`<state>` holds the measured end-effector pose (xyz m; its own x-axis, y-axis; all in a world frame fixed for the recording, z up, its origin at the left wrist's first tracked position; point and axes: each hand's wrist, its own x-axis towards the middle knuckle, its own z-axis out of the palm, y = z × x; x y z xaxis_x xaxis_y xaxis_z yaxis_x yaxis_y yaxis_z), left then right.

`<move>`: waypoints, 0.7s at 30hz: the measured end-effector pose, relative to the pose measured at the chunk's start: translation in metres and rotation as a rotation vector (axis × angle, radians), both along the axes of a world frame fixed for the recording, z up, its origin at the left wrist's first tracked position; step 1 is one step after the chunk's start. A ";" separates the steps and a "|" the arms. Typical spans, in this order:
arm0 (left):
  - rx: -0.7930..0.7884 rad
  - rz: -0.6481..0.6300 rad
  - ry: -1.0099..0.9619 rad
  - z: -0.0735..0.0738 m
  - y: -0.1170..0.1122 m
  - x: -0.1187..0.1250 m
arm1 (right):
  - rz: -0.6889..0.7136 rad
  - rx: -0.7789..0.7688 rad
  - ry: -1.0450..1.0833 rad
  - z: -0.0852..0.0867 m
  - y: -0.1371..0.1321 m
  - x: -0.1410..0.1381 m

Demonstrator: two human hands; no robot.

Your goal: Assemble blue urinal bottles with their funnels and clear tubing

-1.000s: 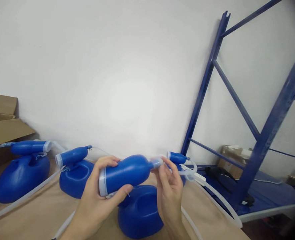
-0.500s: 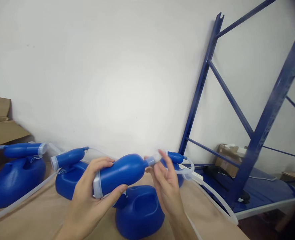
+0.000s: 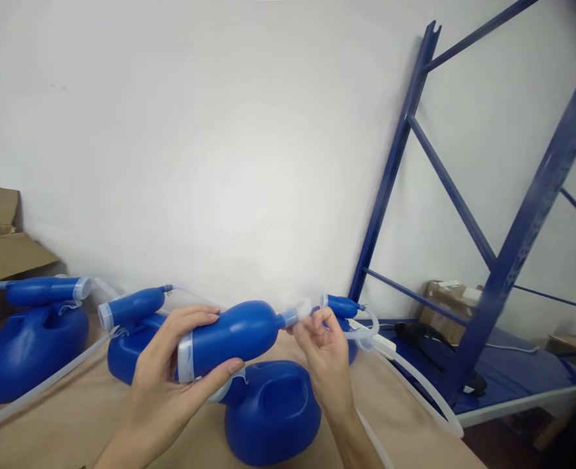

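Left hand (image 3: 163, 378) grasps a smooth, tapered blue plastic bottle (image 3: 239, 331). My right hand (image 3: 325, 352) pinches the curved whitish tube (image 3: 306, 307) at its tip.

Tan surface (image 3: 77, 413) bears a blue jug (image 3: 268, 436) front and centre, two more blue jugs (image 3: 28, 355) at left, pale tubing (image 3: 43, 383); blue shelf (image 3: 507, 381) at right carries a cardboard box (image 3: 441, 319).

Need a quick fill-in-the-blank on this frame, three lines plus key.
1. The person's left grip holds a bottle-shaped part whose body is coloured ____.
2. The person's ____ grip is at the pale tube on that part's narrow end.
3. Across the picture from the metal rack, the cardboard box sits at the ____ edge.

Missing words: blue; right; left.
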<state>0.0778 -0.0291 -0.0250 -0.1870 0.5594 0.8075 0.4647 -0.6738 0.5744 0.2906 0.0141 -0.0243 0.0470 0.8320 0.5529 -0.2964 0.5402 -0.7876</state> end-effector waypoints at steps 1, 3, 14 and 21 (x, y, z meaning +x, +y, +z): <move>0.002 0.003 -0.006 0.000 0.000 0.000 | 0.006 0.002 0.018 -0.001 0.001 -0.002; 0.018 0.012 -0.001 -0.002 0.002 0.000 | 0.039 -0.012 0.087 -0.005 0.003 -0.009; -0.041 0.052 -0.079 0.004 -0.002 0.003 | 0.215 -0.063 0.249 -0.023 0.013 -0.017; -0.036 0.028 -0.077 0.002 -0.001 0.005 | 0.351 -0.208 0.169 -0.023 0.015 -0.021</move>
